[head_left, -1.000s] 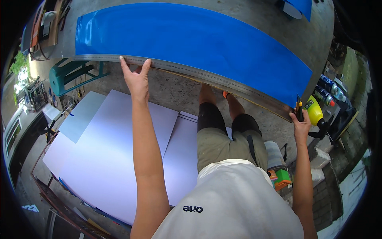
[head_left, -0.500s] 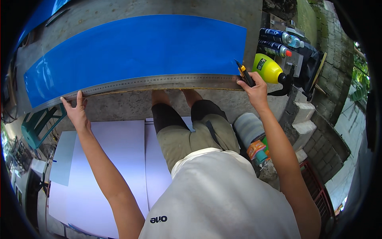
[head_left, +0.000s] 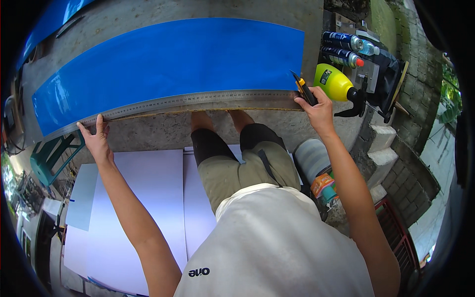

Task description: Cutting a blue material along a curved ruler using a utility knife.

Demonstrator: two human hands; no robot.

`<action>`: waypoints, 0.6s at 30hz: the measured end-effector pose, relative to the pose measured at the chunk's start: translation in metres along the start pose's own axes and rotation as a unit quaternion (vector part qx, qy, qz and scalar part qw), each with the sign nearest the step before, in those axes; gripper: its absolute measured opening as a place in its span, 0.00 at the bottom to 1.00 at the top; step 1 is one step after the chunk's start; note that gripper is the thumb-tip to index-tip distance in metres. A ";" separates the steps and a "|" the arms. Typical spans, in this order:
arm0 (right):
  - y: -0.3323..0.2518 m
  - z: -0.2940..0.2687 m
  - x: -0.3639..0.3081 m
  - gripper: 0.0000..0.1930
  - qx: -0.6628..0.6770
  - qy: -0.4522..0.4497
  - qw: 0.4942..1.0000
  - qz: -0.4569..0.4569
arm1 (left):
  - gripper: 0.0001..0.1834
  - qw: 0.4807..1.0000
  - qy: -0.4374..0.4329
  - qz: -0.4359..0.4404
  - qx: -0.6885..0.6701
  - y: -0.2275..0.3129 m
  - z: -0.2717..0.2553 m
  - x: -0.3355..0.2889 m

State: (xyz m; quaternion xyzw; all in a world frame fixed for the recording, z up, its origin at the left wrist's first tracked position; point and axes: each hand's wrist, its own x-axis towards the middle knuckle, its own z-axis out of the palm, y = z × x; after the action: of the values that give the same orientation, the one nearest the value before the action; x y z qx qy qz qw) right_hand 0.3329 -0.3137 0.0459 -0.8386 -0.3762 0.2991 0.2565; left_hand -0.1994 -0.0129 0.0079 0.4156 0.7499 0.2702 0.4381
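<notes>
A long blue sheet (head_left: 188,57) lies flat on the grey tabletop. Along its near edge runs a metal ruler (head_left: 198,98), close to the table's front edge. My left hand (head_left: 97,141) pins the ruler near its left end, thumb and forefinger spread on it and the other fingers curled below. At the ruler's right end, my right hand (head_left: 320,111) is closed around a black and yellow utility knife (head_left: 305,90). The knife's blade points up and to the left, over the sheet's lower right corner. Some of the right fingertips touch or nearly touch the ruler's end.
Right of the sheet are a yellow-green spray bottle (head_left: 332,82), two spray cans (head_left: 341,41) and a clear plastic bottle (head_left: 367,48). A green stool (head_left: 47,161) stands at left. Pale panels (head_left: 138,198) lie behind my legs, near a striped bucket (head_left: 312,157).
The view has shifted slightly. Both hands keep their places on the ruler, and the knife stays in my right hand.
</notes>
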 end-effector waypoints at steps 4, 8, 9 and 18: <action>-0.001 0.001 0.000 0.14 0.002 0.000 1.000 0.000 | 0.59 1.000 0.009 -0.002 0.001 0.000 0.000 0.000; 0.001 0.001 0.000 0.15 -0.008 0.002 1.000 0.003 | 0.59 1.000 -0.002 -0.017 -0.003 0.001 -0.001 0.000; 0.003 0.001 0.000 0.15 -0.008 0.002 1.000 0.003 | 0.59 1.000 -0.002 -0.017 -0.003 0.002 0.000 -0.001; 0.003 0.000 0.000 0.15 -0.004 0.005 1.000 0.004 | 0.59 1.000 0.004 -0.013 0.002 -0.004 -0.001 0.002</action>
State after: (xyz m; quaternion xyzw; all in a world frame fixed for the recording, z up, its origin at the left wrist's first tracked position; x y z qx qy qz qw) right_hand 0.3343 -0.3154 0.0433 -0.8423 -0.3730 0.2944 0.2544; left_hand -0.2026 -0.0136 0.0046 0.4059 0.7574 0.2649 0.4375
